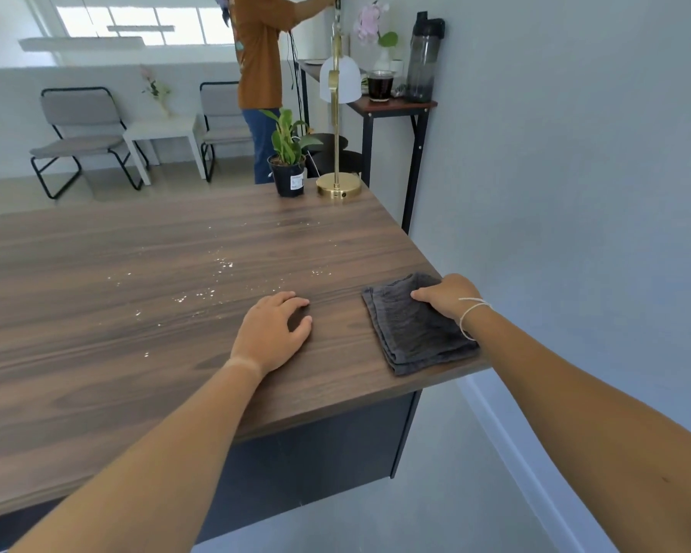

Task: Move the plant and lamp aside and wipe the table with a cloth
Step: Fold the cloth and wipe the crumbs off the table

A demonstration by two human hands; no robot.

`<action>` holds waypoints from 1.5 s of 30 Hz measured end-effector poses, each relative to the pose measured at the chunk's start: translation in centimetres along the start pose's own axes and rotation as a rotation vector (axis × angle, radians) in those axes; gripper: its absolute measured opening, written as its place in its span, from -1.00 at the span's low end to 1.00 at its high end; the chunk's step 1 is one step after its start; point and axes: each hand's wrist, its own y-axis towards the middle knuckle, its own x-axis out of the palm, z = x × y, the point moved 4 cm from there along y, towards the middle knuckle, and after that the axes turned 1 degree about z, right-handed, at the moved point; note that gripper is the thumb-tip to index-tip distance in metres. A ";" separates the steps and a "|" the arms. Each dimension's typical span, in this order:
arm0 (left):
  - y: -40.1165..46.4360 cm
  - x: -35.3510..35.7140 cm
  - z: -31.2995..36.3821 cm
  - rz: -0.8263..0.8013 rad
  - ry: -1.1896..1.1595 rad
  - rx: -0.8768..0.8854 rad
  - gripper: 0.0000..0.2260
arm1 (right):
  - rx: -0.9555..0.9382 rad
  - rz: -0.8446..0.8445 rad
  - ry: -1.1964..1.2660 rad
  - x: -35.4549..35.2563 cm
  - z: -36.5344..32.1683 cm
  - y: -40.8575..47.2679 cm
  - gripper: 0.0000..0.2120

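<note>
A dark wooden table (136,273) fills the view, with white crumbs (220,269) scattered over its middle. A folded grey cloth (411,333) lies at the table's near right corner, and my right hand (447,297) rests on its far edge with fingers curled onto it. My left hand (274,333) lies flat on the bare wood to the left of the cloth, holding nothing. At the far right corner stand a green plant in a black pot (288,161) and, right of it, a gold lamp (338,153) with a white shade.
A grey wall runs close along the table's right side. Behind the table a narrow side table (391,107) carries a cup, a bottle and a flower vase. A person in a brown shirt (260,53) stands beyond the plant. Two chairs and a small white table stand far left.
</note>
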 end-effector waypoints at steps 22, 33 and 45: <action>7.3 -10.9 -12.0 0.026 -0.828 -0.359 -0.67 | -0.298 -0.191 0.578 7.4 -24.7 -0.9 -0.76; 11.0 -13.5 -17.3 -0.208 -1.401 -0.414 -0.69 | -0.257 -0.417 0.732 14.0 -30.7 0.9 -0.64; 14.3 -14.1 -19.6 0.085 -1.183 -0.500 -0.83 | -0.191 -0.537 0.532 16.3 -30.7 6.4 -0.53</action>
